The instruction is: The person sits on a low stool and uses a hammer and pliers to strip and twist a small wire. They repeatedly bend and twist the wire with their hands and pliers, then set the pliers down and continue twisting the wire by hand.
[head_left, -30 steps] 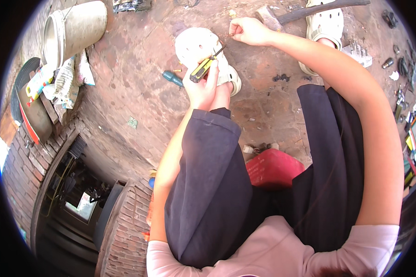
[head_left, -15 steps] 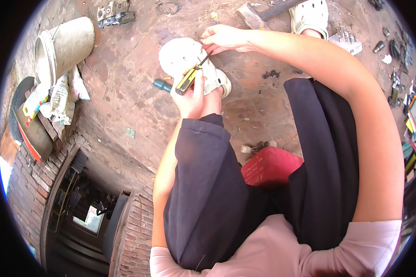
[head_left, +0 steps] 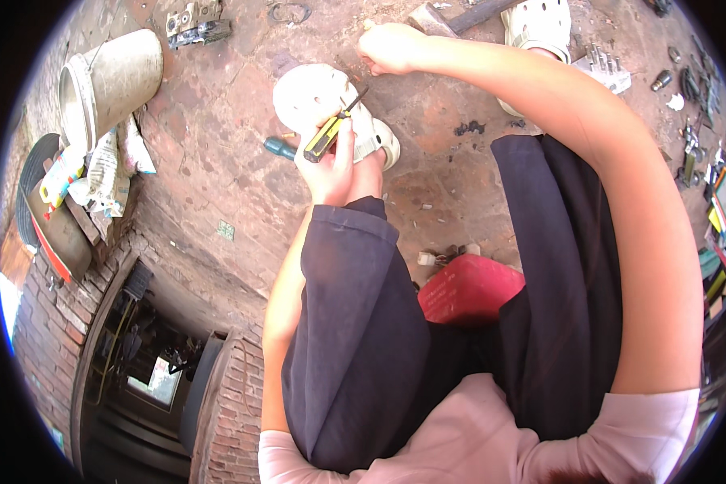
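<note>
My left hand (head_left: pixel 328 173) is closed round the yellow and black handle of a screwdriver (head_left: pixel 327 139). Its dark shaft points up and right, over the white clog (head_left: pixel 306 93) on my left foot. Beyond the screwdriver's tip, and apart from it, is my right hand (head_left: pixel 391 48), with its fingers curled in. Whatever those fingers may hold is hidden. A teal handle-like thing (head_left: pixel 279 148) lies on the ground just left of my left hand.
A hammer (head_left: pixel 436 20) lies past my right hand, near my other clog (head_left: pixel 539 24). Metal parts (head_left: pixel 198 24) lie at the far left, by a tipped bucket (head_left: pixel 121 77). A red box-like thing (head_left: pixel 468 286) is between my legs. Loose parts and tools (head_left: pixel 690 149) litter the right side.
My right hand has drawn away from the screwdriver's tip, moving up and slightly right, with its fingers now curled in. My left hand still holds the screwdriver over the clog.
</note>
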`<state>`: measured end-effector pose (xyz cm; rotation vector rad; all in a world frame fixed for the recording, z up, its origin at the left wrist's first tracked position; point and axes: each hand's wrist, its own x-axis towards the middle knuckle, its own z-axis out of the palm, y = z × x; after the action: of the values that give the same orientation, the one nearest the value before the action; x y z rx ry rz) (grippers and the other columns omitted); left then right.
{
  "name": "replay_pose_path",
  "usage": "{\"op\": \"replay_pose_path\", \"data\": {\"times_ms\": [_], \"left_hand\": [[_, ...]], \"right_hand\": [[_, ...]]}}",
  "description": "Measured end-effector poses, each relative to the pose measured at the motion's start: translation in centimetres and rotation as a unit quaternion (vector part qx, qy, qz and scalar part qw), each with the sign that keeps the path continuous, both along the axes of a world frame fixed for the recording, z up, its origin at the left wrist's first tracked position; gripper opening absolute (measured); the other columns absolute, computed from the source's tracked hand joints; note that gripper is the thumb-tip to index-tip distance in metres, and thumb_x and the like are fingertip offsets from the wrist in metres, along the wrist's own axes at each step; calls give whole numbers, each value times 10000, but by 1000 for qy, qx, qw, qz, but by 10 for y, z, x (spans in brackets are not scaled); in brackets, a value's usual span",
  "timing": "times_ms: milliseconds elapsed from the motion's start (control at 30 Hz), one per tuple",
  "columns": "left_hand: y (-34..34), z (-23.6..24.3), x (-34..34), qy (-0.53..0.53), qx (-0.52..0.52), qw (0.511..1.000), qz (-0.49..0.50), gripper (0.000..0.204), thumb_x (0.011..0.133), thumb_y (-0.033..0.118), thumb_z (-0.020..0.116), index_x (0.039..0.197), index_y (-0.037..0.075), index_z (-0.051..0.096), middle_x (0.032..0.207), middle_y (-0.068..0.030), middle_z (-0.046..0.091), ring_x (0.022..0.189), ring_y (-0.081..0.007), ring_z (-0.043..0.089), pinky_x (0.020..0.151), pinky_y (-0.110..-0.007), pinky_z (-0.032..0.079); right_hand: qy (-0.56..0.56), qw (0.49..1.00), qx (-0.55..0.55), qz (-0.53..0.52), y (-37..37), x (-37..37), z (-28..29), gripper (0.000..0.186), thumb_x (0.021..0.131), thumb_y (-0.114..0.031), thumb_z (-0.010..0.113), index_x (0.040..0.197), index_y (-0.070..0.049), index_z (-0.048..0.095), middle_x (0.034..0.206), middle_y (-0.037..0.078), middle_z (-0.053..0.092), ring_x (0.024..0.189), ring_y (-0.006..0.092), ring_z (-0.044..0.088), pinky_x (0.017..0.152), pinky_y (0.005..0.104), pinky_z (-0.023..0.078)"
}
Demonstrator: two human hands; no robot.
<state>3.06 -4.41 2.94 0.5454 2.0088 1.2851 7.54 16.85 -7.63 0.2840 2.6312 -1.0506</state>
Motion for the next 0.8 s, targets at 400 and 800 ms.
{"op": "replay_pose_path", "data": {"times_ms": [400, 800], "left_hand": [[4, -7, -5, 23, 7, 1000, -5, 245, 896, -12, 656, 1133, -23, 595, 960, -75, 639, 780, -99, 624, 708, -222, 510], [11, -16, -20, 41, 17, 999, 13, 207, 890, 9, 673, 1087, -15, 612, 990, -78, 661, 878, -104, 629, 756, -232, 503]], "right_hand": [[28, 999, 0, 40, -1, -11, -13, 113, 809, -115, 634, 866, -30, 684, 850, 178, 685, 844, 351, 668, 793, 431, 521], [102, 988, 81, -87, -15, -13, -27, 195, 839, -119, 571, 996, -39, 655, 1006, 168, 658, 964, 327, 646, 860, 410, 520]]}}
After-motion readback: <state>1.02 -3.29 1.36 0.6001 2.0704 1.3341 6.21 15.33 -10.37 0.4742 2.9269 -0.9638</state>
